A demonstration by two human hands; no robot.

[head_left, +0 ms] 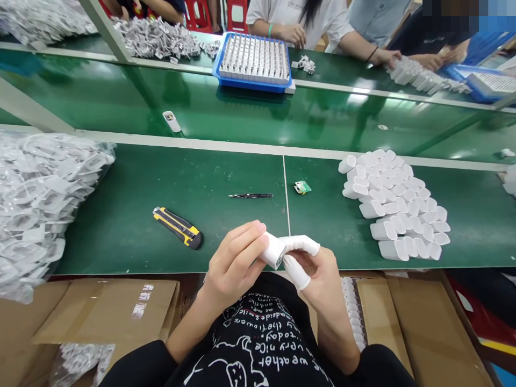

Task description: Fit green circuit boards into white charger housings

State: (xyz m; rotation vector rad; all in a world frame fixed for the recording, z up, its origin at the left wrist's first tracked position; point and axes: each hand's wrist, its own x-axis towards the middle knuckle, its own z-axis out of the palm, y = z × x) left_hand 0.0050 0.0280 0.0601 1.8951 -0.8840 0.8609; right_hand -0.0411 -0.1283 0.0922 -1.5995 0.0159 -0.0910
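Note:
My left hand is wrapped round a white plastic housing, held just above the table's front edge. The housing's end towards my right hand shows some detail inside, too small to make out. White finger cots cover the thumb and index finger of my right hand, which pinch at that end. Any small part between those fingertips is hidden. Beyond my hands lie black tweezers and a small green circuit board. A yellow and black utility knife rests to the left.
Rows of white housings stand at right. A clear bag of white plastic parts bulges over the left edge. A raised shelf holds a blue tray and piled parts. Open cardboard boxes flank my lap. Co-workers sit opposite.

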